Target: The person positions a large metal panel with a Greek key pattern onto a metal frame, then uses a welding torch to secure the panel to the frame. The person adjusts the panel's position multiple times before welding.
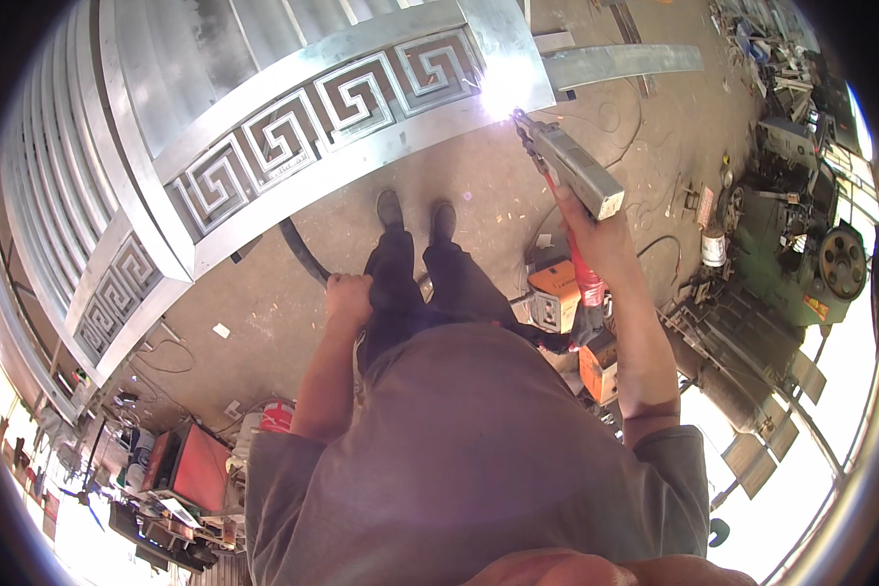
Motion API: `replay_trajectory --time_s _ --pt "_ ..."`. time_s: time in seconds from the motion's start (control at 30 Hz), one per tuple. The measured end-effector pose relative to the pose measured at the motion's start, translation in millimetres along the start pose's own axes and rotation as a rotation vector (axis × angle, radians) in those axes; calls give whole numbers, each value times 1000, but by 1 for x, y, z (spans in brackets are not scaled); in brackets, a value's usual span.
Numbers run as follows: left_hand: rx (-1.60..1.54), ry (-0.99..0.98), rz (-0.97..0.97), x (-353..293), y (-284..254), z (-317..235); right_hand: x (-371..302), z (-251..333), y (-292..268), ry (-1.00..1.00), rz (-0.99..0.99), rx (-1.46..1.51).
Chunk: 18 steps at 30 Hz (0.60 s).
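Note:
My right hand is closed round the red handle of a handheld welding gun with a grey boxy body. Its nozzle reaches a metal gate panel, near the panel's right corner. A glaring white spot of light there hides the exact contact. Square spiral patterns in silvery metal run along the panel's near border. My left hand hangs low beside my left leg, fingers curled at the end of a dark curved strip. Whether that strip is a hose or a bar, I cannot tell.
A flat metal bar juts out right of the panel. Orange boxes stand on the floor by my right arm, with cables about. Green machinery and scrap line the right side. A red cabinet and clutter lie at lower left.

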<state>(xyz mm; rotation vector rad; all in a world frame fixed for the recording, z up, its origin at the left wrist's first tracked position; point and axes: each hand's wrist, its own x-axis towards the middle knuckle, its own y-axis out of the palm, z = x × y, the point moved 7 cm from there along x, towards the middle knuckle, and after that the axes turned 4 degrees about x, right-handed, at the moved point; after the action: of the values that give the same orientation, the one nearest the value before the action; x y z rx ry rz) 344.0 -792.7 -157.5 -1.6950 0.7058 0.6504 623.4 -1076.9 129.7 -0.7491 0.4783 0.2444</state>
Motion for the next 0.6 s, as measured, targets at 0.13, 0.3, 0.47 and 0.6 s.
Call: replay_trajectory --time_s 0.13,0.3,0.47,0.6 --pt "-17 6 -24 -2 3 -1 -2 -1 0 -13 -23 37" --pt "-57 5 -34 -2 5 -3 -3 -2 0 -38 -20 24" --pt "-26 8 -23 -2 5 -5 -5 -4 0 -48 -13 19" --pt "9 4 15 -1 5 -7 -5 -7 -1 -44 -14 -17"
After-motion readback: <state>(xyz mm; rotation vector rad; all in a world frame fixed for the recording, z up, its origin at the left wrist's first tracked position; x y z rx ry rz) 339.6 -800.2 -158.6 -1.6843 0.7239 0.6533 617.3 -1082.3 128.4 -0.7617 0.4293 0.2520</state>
